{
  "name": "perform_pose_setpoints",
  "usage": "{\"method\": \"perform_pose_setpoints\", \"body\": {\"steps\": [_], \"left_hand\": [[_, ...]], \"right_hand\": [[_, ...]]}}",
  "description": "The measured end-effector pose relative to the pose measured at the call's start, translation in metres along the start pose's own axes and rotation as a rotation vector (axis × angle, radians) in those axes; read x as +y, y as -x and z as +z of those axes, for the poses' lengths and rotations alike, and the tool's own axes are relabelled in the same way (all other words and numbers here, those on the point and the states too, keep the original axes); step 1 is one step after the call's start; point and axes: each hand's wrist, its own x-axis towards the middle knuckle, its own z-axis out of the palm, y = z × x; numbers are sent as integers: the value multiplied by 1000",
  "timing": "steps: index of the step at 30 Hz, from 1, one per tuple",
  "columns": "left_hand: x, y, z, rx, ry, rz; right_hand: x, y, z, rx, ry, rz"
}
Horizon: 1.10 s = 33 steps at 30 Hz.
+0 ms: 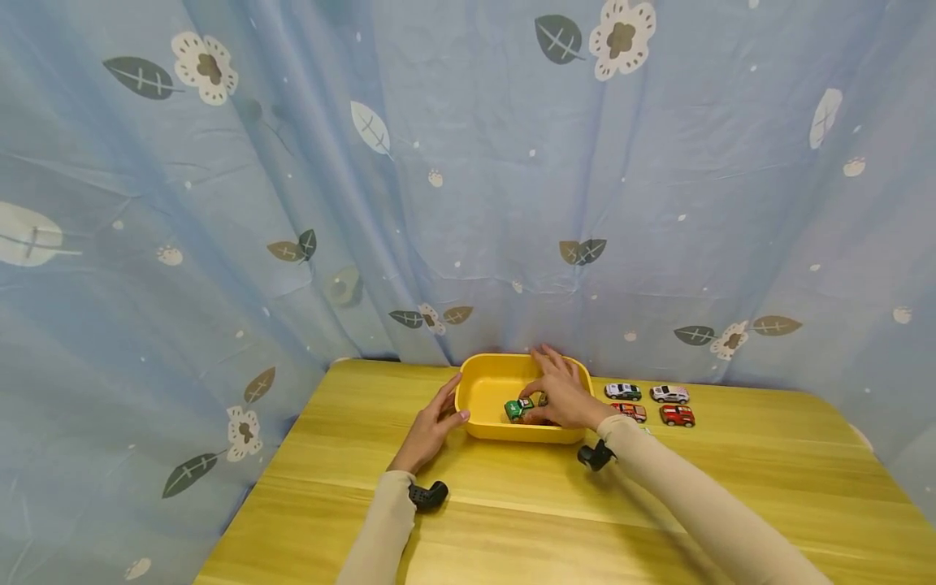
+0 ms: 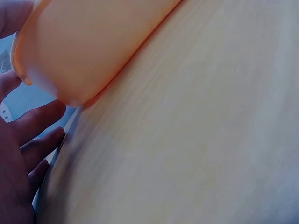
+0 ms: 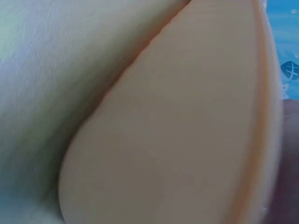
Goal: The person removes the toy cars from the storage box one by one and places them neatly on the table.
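Note:
A yellow plastic bin (image 1: 483,390) stands near the table's back edge. My left hand (image 1: 426,435) rests against its left front corner, thumb at the front and fingers along the end. In the left wrist view the fingers (image 2: 39,119) are spread and fairly straight beside the bin's wall (image 2: 93,42). My right hand (image 1: 566,398) reaches inside, thumb and index finger pinching a green toy car (image 1: 518,409) low over the bin's floor. Under that hand another small car (image 1: 543,400) is mostly hidden. The right wrist view has mainly the bin's outer wall (image 3: 163,116).
Right of the bin stand toy cars: a white and green one (image 1: 623,392), a whitish one (image 1: 669,394), an orange-red one (image 1: 630,412) and a red one (image 1: 678,416). My right sleeve (image 1: 680,487) partly covers that area. A blue patterned curtain (image 1: 483,211) hangs behind the wooden table (image 1: 329,439).

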Motion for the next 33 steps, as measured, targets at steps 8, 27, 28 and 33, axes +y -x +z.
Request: {"method": "perform_pose_setpoints", "body": {"steps": [8, 27, 28, 33], "left_hand": [[-3, 1, -1, -2, 28, 1], [-2, -5, -2, -15, 29, -4], [-2, -5, -2, -17, 28, -5], [-3, -5, -1, -31, 38, -6]], "right_hand": [[4, 10, -33, 101, 37, -97], [67, 90, -113, 71, 143, 5], [70, 95, -116, 65, 147, 11], [85, 126, -123, 63, 184, 43]]}}
